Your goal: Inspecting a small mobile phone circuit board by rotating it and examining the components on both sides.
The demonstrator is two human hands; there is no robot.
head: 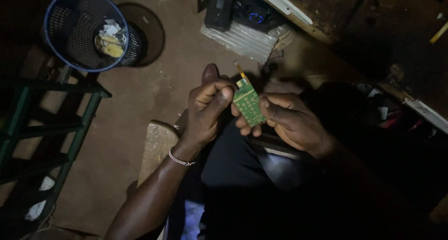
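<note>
Left hand (208,110): curled shut, thumb up, fingertips pinched against the top left edge of the board; bead bracelet (181,160) at the wrist.
Right hand (290,118): closed on the board from the right, thumb on its face, fingers under it.
Board (248,104): small green circuit board, held between both hands over the lap, tilted, with a thin orange-tipped strip (240,69) sticking up from its top end.
Doing it well: I judge it best to grip by the edges, keep the thumb off the contacts, and not bend the strip; the light is poor.
Arm pose: left forearm comes up from the lower left, wrist bent inward; right forearm mostly lost in shadow.
Around: wooden seat edge (157,144) under the left wrist; dirt floor (140,95); blue mesh bin (84,30) with scraps, well apart at upper left; green metal frame (70,128) at left; cluttered worktop (326,6) at upper right.
</note>
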